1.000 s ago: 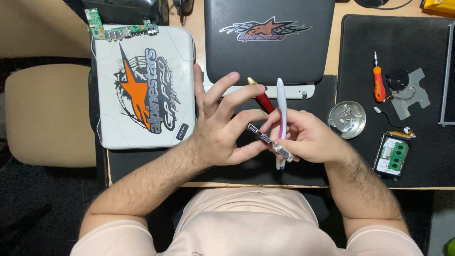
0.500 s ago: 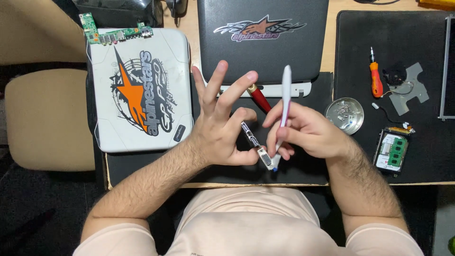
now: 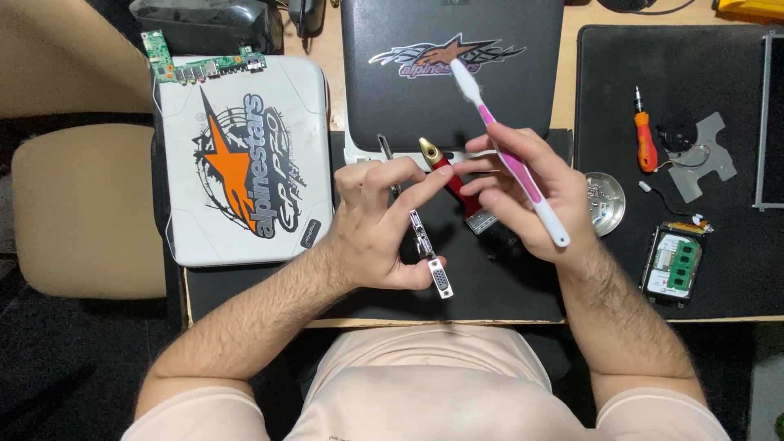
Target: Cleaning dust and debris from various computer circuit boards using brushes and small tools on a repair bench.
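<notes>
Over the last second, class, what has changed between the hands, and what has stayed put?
The right hand has lifted the toothbrush off the small connector board, swinging its head up and away. The left hand still pinches the board, its fingers now curled in. The laptops and tools on the desk lie unchanged.

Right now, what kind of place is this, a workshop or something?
Probably a home desk used for fixing electronics. A green circuit board lies at the back, an orange screwdriver sits on a black mat, and a small metal dish holds tiny screws.
</notes>
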